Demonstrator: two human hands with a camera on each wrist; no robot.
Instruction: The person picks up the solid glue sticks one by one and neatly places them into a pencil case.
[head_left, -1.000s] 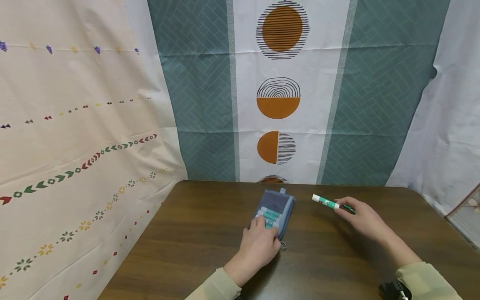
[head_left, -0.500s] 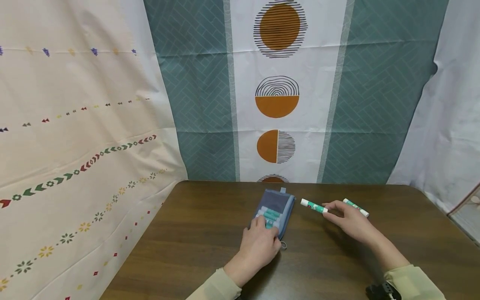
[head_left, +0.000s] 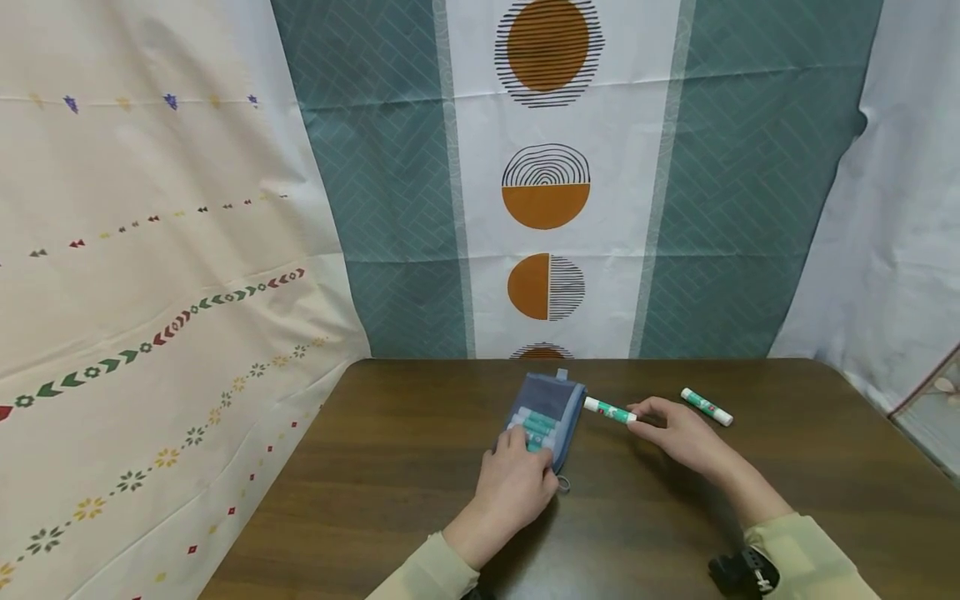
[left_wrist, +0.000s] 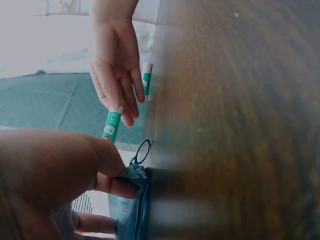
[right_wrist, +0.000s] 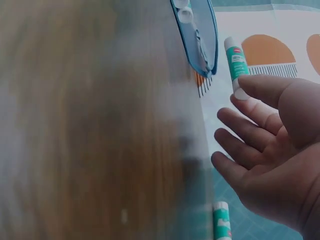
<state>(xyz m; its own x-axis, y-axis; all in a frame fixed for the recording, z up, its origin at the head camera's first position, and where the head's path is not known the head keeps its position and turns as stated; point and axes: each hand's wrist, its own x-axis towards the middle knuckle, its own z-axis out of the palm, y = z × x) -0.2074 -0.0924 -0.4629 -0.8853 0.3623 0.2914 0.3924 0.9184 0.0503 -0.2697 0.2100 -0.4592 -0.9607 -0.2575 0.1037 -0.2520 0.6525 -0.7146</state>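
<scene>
A blue-grey zip pouch (head_left: 551, 396) with a see-through mesh face lies on the table, several green-and-white glue sticks (head_left: 538, 422) showing inside it. My left hand (head_left: 516, 483) grips its near end, fingers over the top and thumb at the side by the zip ring (head_left: 563, 483). Seen from the right wrist, the pouch's zipped side (right_wrist: 204, 42) gapes, with white stick ends inside. Between thumb and index finger, my right hand (head_left: 678, 433) pinches a glue stick (head_left: 609, 411) by one end. Its far end points at the pouch's right edge, close to it.
Another glue stick (head_left: 707, 407) lies on the brown wooden table (head_left: 360, 492), to the right beyond my right hand. Patterned cloths (head_left: 405, 208) hang behind and at both sides of the table.
My right hand has carried the pinched glue stick leftward to the pouch, uncovering the other stick on the table. The left hand and pouch stay in place; the head view has shifted slightly.
</scene>
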